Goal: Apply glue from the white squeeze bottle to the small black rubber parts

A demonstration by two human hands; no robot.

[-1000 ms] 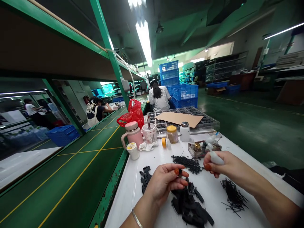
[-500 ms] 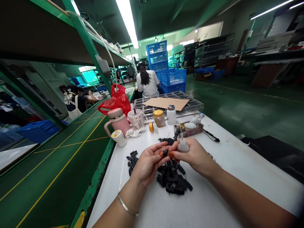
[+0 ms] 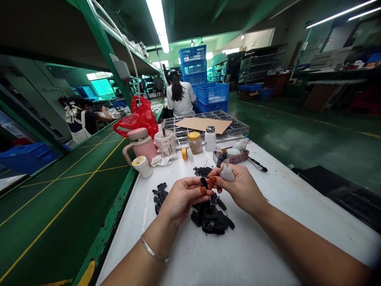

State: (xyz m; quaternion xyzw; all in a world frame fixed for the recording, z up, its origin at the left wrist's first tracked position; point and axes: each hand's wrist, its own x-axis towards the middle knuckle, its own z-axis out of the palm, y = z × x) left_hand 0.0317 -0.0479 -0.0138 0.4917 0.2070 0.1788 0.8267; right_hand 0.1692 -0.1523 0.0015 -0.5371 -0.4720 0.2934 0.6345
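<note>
Between the fingertips of my left hand point(image 3: 186, 198) is a small black plastic part point(image 3: 204, 183). My right hand point(image 3: 238, 184) is closed around a small white squeeze bottle point(image 3: 227, 173) whose nozzle points upward. Its thumb and forefinger also meet at the right edge of the black part, though whether they pinch it I cannot tell. Under and just below both hands lies a heap of black plastic pieces point(image 3: 212, 222). A smaller group of black pieces point(image 3: 160, 196) rests left of my left hand. Tiny black bits point(image 3: 203, 171) are piled beyond my fingers.
Behind the hands stand a pink mug point(image 3: 143, 143), a white tub point(image 3: 142, 167), a yellow-lidded jar point(image 3: 195, 143) and a white pump bottle point(image 3: 210, 139). Cardboard point(image 3: 205, 124) lies on a compartment tray. A green conveyor point(image 3: 68, 198) runs along the left. Two people sit farther off.
The black part between my fingers has been turned more upright. My hands stay close together, and the whole view has shifted slightly, with things appearing farther left and higher.
</note>
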